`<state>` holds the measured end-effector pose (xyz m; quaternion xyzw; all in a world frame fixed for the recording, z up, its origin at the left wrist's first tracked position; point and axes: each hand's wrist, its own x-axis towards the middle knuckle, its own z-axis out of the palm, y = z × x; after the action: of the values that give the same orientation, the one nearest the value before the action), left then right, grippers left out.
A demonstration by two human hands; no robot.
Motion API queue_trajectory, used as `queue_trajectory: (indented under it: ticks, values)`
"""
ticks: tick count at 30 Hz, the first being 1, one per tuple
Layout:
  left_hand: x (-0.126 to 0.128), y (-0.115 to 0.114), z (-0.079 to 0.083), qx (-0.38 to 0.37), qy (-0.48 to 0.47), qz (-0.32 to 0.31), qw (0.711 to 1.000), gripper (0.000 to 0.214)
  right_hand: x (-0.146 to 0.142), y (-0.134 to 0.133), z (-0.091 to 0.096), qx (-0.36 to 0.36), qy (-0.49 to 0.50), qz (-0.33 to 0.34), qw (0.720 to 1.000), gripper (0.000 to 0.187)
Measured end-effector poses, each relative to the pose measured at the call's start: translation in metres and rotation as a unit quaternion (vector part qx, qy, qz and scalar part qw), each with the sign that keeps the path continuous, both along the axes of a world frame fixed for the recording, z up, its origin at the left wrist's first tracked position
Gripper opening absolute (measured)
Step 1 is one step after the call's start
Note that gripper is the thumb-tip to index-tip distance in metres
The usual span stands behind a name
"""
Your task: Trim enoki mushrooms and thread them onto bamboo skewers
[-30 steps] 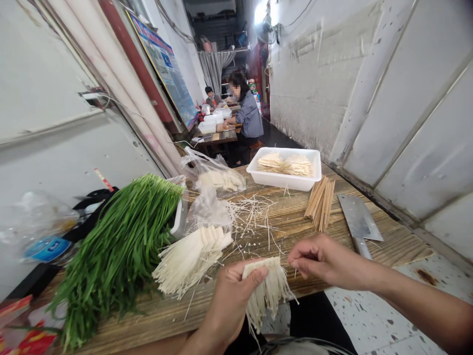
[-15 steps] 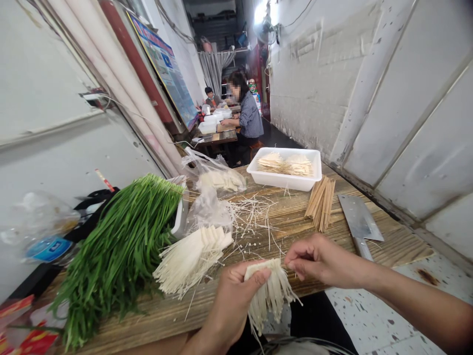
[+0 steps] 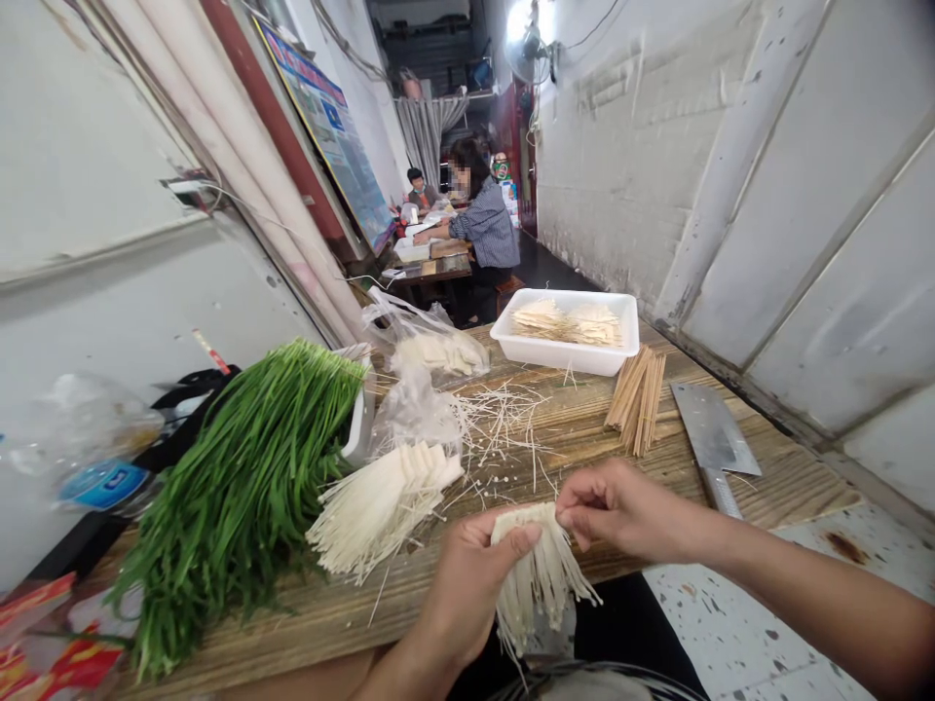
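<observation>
My left hand (image 3: pixel 467 574) is closed on a flat bunch of enoki mushrooms (image 3: pixel 537 570), thumb across the front and thin stems hanging down over the table's near edge. At the right end of the bunch's root side, my right hand (image 3: pixel 595 506) is pinched up close to it; whatever lies between its fingertips is hidden. Left of my hands, a sliced pile of enoki mushrooms (image 3: pixel 387 501) lies on the wooden table (image 3: pixel 351 633). Bamboo skewers (image 3: pixel 635 399) lie in a bundle beyond my right hand.
A cleaver (image 3: pixel 712 428) lies at the right. Behind are a white tray (image 3: pixel 562 355) holding skewered pieces and a plastic bag (image 3: pixel 420 404). Green chives (image 3: pixel 248 487) heap at the left, near a plastic bottle (image 3: pixel 102 487). Two people sit at a farther table (image 3: pixel 430 273).
My right hand has moved slightly left, closing the small gap to the end of the mushroom bunch. The bunch in my left hand has shifted slightly right. The nearer person's arm has moved.
</observation>
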<state>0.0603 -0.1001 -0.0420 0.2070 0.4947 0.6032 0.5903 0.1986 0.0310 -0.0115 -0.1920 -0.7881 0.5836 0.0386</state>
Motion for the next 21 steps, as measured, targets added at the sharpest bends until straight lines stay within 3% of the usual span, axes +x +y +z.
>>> queue_trajectory:
  ticks: [6,11,14,21]
  values:
    - [-0.008,0.0,-0.003,-0.019,0.009,0.021,1.0,0.05,0.002,0.007,-0.004,-0.06,0.006,0.008,0.998,0.02]
    - [-0.012,-0.003,-0.002,0.015,0.098,0.021,0.995,0.034,0.005,0.009,0.001,-0.081,-0.002,0.002,0.997,0.02]
    - [-0.012,-0.004,-0.003,0.039,0.077,0.006,0.996,0.03,0.005,0.01,0.004,-0.079,-0.006,0.006,0.997,0.021]
    - [-0.007,-0.002,0.001,0.018,0.021,0.02,0.999,0.036,0.004,0.01,0.006,-0.06,-0.026,0.002,0.998,0.023]
